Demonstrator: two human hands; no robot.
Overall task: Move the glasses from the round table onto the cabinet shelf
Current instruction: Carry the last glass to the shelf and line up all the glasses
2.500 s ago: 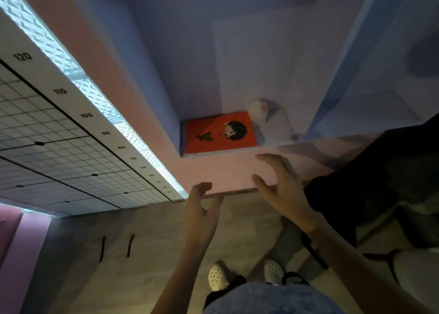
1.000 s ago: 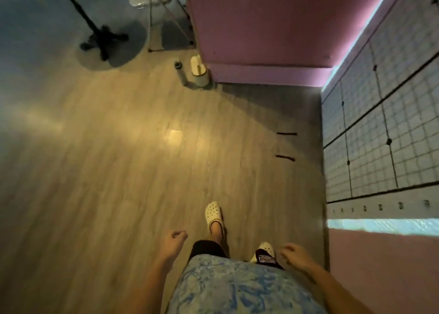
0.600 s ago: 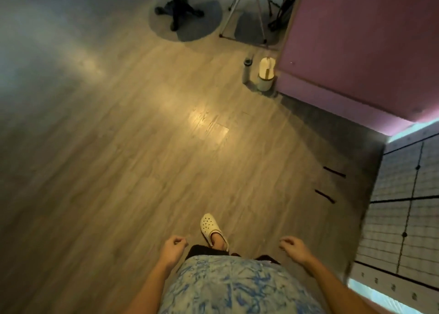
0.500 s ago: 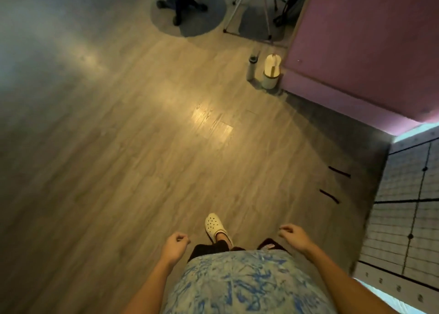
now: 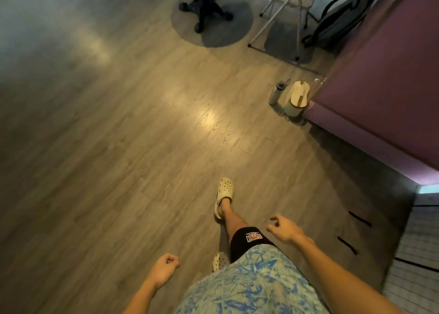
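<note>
Neither the glasses, the round table nor the cabinet shelf is in view. I look down at a wooden floor [image 5: 142, 123] while walking. My left hand [image 5: 165, 269] hangs at the lower middle, fingers curled into a loose fist, holding nothing. My right hand [image 5: 285, 228] is out in front of my right thigh, fingers loosely bent and apart, with nothing in it. My right foot in a pale clog [image 5: 223, 196] is stepped forward.
A pink wall block [image 5: 380, 95] stands at the right, with a grey bottle [image 5: 276, 92] and a pale canister [image 5: 297, 97] at its corner. Farther off are a black stand base [image 5: 204, 11], a metal-legged chair [image 5: 289, 7] and a dark backpack [image 5: 339, 26]. A gridded mat [image 5: 422, 254] lies at the right edge.
I have turned away from the blue shelf and walked across the floor. Both hands dropped from shelf height to my sides. My right foot has swung forward.
</note>
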